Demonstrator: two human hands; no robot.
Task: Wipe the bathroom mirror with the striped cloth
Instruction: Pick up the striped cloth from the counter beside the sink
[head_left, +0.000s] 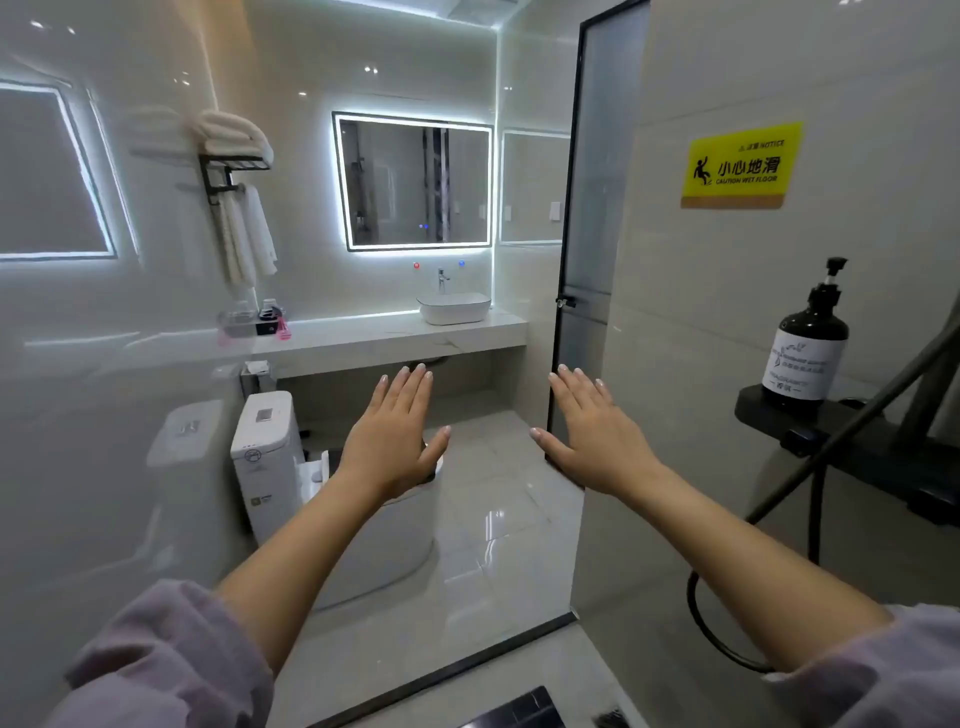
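Two hands (395, 441), one mirror (415, 182), one basin (453, 307), one bottle (805, 348)

Your table (384, 335) is a pale stone slab running along the far wall; take the white basin (453, 307) as your landmark, standing on the slab towards its right end; a chrome tap (442, 280) rises just behind the basin; well to the left of the basin, at the slab's far end, a small tray (249, 325) holds glasses and something pink, too small to make out; between tray and basin the slab lies bare; far right of the basin, a dark shelf (769, 410) on the near wall carries a dark pump bottle (808, 353), upright; below the basin spreads the glossy tiled floor (498, 519), with the white toilet (291, 478) standing on it.
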